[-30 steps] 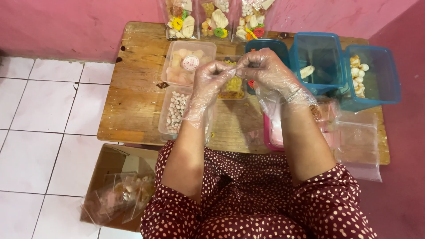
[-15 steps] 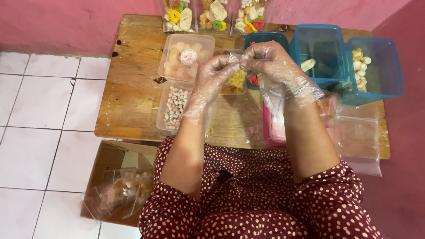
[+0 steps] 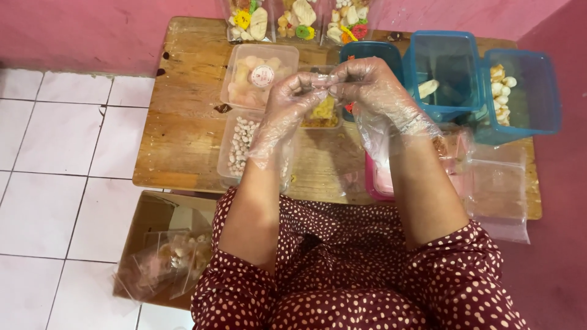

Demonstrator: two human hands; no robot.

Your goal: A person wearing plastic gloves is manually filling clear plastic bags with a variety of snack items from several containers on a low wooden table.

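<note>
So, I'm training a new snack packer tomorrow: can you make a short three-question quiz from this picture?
1. True or false: both hands wear clear plastic gloves.
2. What colour are the tall tubs at the table's far right? A) blue B) yellow C) black
3. Where is the cardboard box?

Key:
1. True: left hand, right hand.
2. A: blue tubs.
3. The cardboard box sits on the floor beside the wooden table, holding filled bags.

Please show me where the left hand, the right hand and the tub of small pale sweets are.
left hand (image 3: pixel 287 101), head view, on its gloved back.
right hand (image 3: pixel 373 82), head view, gloved knuckles.
tub of small pale sweets (image 3: pixel 227 160), head view, left wall.
</note>
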